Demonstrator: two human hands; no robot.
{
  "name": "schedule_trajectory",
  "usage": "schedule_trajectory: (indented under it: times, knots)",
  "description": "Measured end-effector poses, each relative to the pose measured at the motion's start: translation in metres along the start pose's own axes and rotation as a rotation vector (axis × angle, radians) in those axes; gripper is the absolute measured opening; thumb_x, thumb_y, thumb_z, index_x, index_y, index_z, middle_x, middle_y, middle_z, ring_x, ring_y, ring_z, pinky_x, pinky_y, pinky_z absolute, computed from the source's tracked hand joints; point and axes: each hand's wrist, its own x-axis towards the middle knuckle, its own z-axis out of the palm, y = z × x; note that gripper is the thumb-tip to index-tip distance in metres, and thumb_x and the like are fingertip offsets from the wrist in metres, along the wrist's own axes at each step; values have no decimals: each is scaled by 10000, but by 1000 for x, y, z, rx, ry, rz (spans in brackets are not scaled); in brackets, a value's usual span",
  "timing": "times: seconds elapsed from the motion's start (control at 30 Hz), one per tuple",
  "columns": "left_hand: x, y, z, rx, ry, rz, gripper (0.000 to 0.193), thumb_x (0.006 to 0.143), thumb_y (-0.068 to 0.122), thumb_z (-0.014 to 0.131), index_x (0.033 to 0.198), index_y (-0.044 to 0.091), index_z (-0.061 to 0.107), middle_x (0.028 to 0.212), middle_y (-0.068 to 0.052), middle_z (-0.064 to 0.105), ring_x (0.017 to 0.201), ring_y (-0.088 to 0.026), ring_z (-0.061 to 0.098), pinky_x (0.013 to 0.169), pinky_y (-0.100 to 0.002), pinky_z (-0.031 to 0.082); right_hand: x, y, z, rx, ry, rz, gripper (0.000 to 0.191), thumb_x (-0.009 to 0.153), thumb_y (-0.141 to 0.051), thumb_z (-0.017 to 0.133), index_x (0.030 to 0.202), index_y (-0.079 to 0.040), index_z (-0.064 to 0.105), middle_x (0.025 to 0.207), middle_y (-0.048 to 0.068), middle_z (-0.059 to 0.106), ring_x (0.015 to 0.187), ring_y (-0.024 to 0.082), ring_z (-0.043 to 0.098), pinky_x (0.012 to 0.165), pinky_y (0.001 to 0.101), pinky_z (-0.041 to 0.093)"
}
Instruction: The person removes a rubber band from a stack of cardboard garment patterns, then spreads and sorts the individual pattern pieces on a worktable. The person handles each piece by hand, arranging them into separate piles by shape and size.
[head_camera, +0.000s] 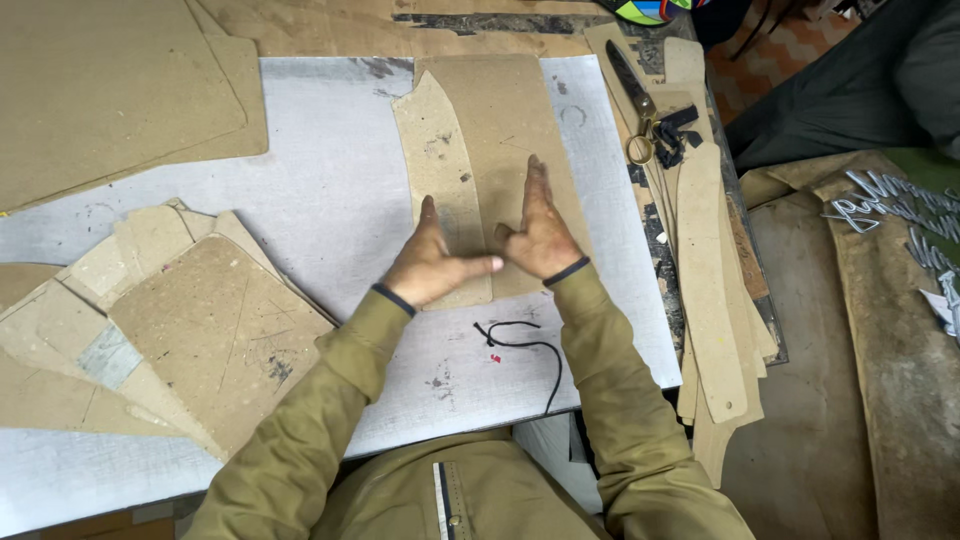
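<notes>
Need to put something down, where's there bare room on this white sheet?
Bare white sheet lies between the cardboard stack and the template under the left hand. Crowded: right edge, by scissors and strips.

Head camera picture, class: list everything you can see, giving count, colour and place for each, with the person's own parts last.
Cardboard pattern pieces: two, brown, overlapping at table centre, under both hands.
Table: one, grey-white.
Cardboard pile: several pieces, brown, left.
Large cardboard sheets: at least two, brown, top left.
Long cardboard strips: several, tan, right edge.
Scissors: one pair, dark blades, brass handles, top right.
Black cord: one, near front edge.
Sleeves: two, olive.
Left hand: flat on the pieces.
Right hand: flat on the pieces.
</notes>
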Motion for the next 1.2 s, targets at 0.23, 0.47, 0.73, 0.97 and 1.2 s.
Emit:
schedule_trajectory:
  times: [0.23, 0.47, 0.73, 0.97, 1.2]
  knots:
    - [-89, -90, -34, 248, 410, 312, 1241, 674, 443, 872, 1563, -33, 149, 1620, -348, 201, 1510, -449, 227, 1159, -560, 319, -48, -13, 67, 242, -161, -113, 829, 859, 31, 625, 1582, -19, 223, 1660, 266, 178, 1474, 418, 314, 1116, 485, 480]
    - [-210, -196, -50, 364, 931, -141, 1173, 642, 345, 921, 1554, -39, 291, 1542, -395, 275, 1410, -487, 242, 1099, -680, 317, -118, -77, 163, 260, -274, -350, 805, 852, -57, 808, 1502, 59, 348, 1485, 317, 454, 1350, 415, 509, 1095, 460, 488]
    - [-213, -223, -49, 330, 960, -258, 1281, 578, 221, 982, 1609, -34, 267, 1380, -283, 411, 1331, -400, 365, 1131, -591, 420, -119, -81, 187, 357, -237, -115, 689, 868, -228, 772, 1460, 26, 529, 1306, 260, 679, 1139, 361, 736, 980, 430, 631]
    - [-193, -234, -61, 9, 868, -21, 1223, 607, 76, 910, 1565, -127, 178, 1401, -253, 248, 1358, -377, 418, 1057, -442, 556, -68, -58, 141, -410, 468, -167, 1093, 814, -642, 732, 1441, 191, 406, 1416, 466, 382, 1355, 566, 392, 1120, 623, 320]
    - [-194, -204, -66, 23, 889, -15, 1324, 570, 62, 942, 1577, -115, 101, 1374, -285, 236, 1318, -408, 429, 1095, -477, 503, -72, -29, 146, -407, 264, -216, 742, 794, -343, 764, 1413, 8, 556, 1555, 315, 368, 1446, 462, 323, 1210, 598, 238]
